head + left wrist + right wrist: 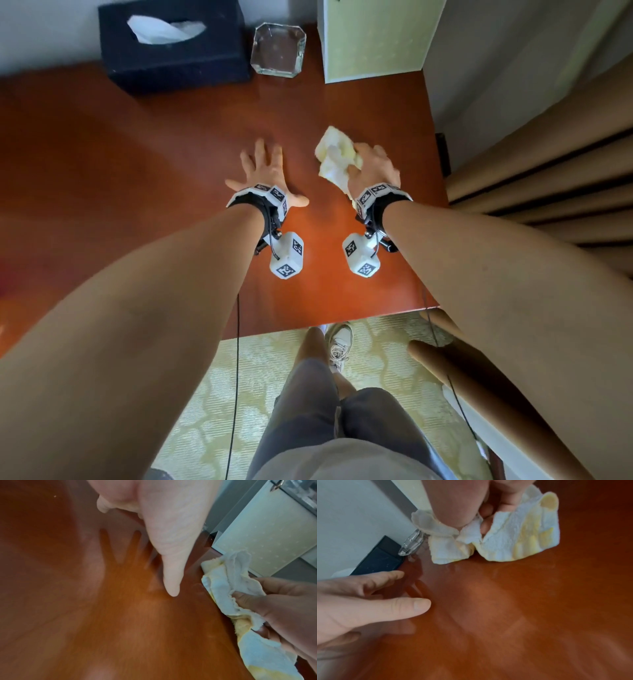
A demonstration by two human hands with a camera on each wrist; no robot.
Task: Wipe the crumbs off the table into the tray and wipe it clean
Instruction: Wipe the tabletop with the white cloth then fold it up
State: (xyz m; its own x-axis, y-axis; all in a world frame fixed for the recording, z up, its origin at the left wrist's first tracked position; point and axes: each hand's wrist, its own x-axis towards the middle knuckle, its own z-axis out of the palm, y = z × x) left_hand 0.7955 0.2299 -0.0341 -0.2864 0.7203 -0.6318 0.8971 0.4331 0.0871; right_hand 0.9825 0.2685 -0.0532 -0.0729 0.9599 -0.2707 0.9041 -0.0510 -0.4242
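Note:
My right hand [371, 164] grips a crumpled white and yellow cloth [334, 154] on the reddish-brown table [137, 171]; the cloth [513, 536] bunches under the curled fingers and the cloth [228, 585] touches the wood. My left hand [263, 174] lies flat on the table with fingers spread, a hand's width left of the cloth, holding nothing. A clear glass tray [278, 49] stands at the back of the table, beyond both hands. One tiny crumb [55, 496] shows in the left wrist view.
A dark tissue box [174, 48] stands at the back left beside the tray. A pale green panel [376, 37] rises at the back right. The table's right edge [440, 178] borders brown curtains [548, 154]. A wooden chair part [472, 387] is near the front edge.

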